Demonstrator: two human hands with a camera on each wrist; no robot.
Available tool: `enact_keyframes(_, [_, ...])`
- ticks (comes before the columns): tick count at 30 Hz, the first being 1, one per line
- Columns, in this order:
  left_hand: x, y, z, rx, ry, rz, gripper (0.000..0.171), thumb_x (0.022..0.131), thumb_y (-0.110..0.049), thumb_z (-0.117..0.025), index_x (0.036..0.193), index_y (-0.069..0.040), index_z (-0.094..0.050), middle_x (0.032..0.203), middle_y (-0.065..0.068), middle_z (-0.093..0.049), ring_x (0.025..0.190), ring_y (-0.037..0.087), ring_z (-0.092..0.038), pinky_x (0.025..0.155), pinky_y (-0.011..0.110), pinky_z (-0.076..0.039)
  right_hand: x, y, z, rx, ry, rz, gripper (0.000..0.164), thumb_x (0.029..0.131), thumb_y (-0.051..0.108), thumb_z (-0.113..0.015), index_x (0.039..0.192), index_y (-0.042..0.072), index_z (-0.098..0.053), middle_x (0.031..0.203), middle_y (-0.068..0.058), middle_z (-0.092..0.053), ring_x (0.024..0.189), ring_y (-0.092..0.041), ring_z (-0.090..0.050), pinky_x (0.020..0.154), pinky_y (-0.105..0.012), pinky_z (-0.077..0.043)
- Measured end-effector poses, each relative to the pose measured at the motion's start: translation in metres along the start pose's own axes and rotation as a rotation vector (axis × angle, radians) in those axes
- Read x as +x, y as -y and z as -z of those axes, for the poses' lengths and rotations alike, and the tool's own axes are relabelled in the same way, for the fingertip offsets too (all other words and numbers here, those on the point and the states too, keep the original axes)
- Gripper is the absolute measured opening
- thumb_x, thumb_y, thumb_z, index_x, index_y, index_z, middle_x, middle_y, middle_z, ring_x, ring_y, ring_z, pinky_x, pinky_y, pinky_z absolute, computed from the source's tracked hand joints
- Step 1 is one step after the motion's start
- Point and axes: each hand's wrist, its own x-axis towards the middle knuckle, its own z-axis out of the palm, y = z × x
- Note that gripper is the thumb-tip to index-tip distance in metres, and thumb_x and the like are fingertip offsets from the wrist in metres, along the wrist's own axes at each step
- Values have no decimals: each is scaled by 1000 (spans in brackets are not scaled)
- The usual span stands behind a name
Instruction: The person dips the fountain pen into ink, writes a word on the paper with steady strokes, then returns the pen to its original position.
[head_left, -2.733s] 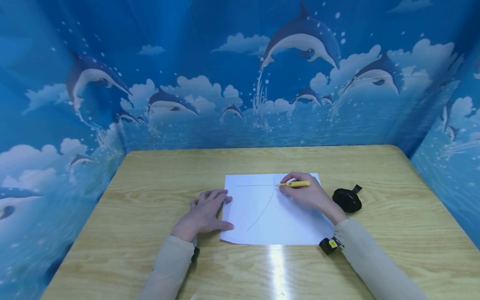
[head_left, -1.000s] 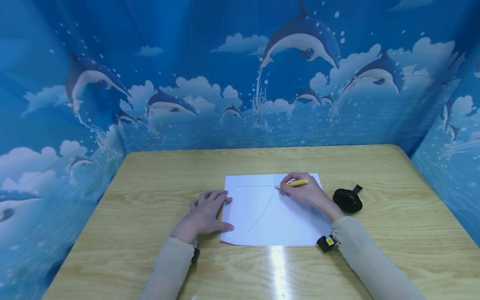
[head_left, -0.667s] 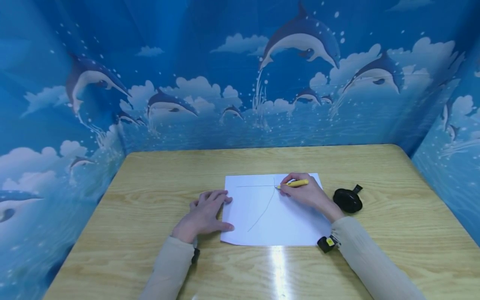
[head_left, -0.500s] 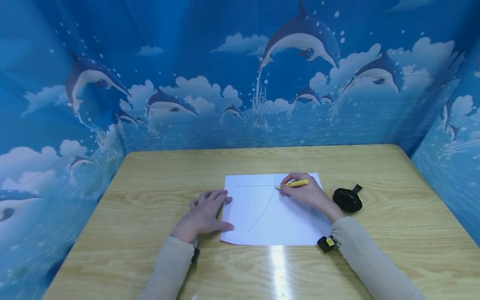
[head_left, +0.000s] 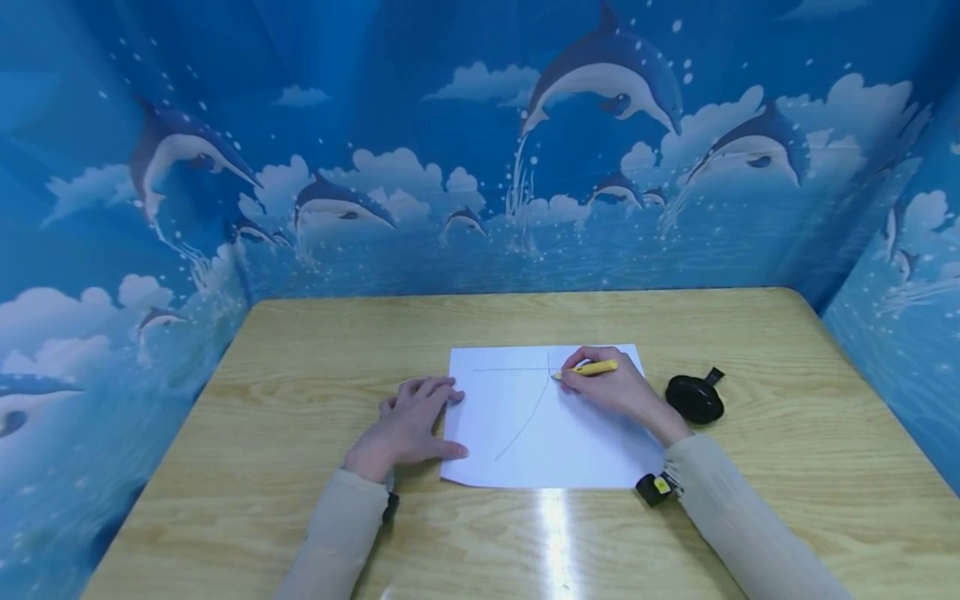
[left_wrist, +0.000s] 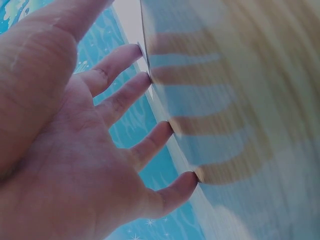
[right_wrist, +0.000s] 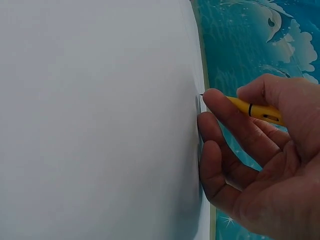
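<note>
A white sheet of paper point(head_left: 510, 417) lies on the wooden table, bearing a thin horizontal line near its top, a short upright stroke and a long slanting curve. My right hand point(head_left: 611, 387) pinches a yellow pen point(head_left: 600, 367), its tip at the paper beside the upright stroke. In the right wrist view the pen point(right_wrist: 265, 112) sits between thumb and index finger, while the other fingers rest against the sheet. My left hand point(head_left: 408, 425) spreads over the paper's left edge, thumb on the sheet. Its fingertips touch the surface in the left wrist view.
Right of the paper, a black rounded object with a short tab point(head_left: 695, 398) lies on the wooden table point(head_left: 322, 358). Dark wrist cameras sit at both cuffs, the right one point(head_left: 654, 489) near the paper's lower right corner. A blue dolphin-print curtain point(head_left: 420, 167) stands behind the table.
Over the last few seconds the pen tip has shifted slightly downward, and my right forearm moved a little left. The left hand keeps its place. The visible lines look nearly the same.
</note>
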Motion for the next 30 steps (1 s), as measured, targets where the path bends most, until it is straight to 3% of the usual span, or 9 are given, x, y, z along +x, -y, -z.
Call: enact_keyframes(30, [-1,-2,1,-16,9,16,75,83,-47,-84,147,-22,-54,166,2,-34,153,43,-22,114,77,-23,-14,-3,4,-22,14,47,13,95,26,-68,99,15,-73,82,0,-74,72,-17,-58,65,-27,-45])
